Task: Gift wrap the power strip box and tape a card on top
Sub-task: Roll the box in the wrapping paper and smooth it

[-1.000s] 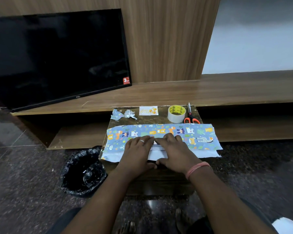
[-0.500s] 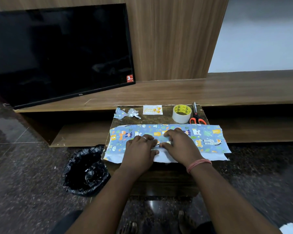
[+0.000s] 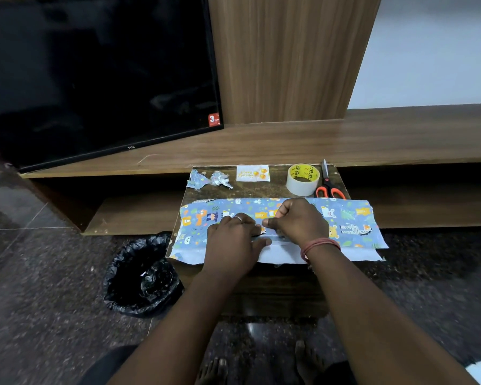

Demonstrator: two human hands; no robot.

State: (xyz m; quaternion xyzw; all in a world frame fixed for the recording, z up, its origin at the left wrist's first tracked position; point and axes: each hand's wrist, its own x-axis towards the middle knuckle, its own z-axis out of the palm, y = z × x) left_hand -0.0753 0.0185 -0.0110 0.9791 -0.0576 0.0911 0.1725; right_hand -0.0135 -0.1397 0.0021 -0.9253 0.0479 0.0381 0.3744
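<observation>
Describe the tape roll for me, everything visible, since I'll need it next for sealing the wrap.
The tape roll lies flat on its side at the far right of the small wooden table, hole facing up. Its inner core is yellow with black printing; the wound tape looks pale and translucent. It sits just beyond the far edge of the wrapping paper, with the orange-handled scissors close at its right, possibly touching. The birthday card lies to its left. Neither hand touches it.

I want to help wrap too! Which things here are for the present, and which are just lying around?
For the present: wrapping paper, card, tape roll, scissors, left hand, right hand.

Lying around: TV, black bin bag, crumpled scraps.
</observation>
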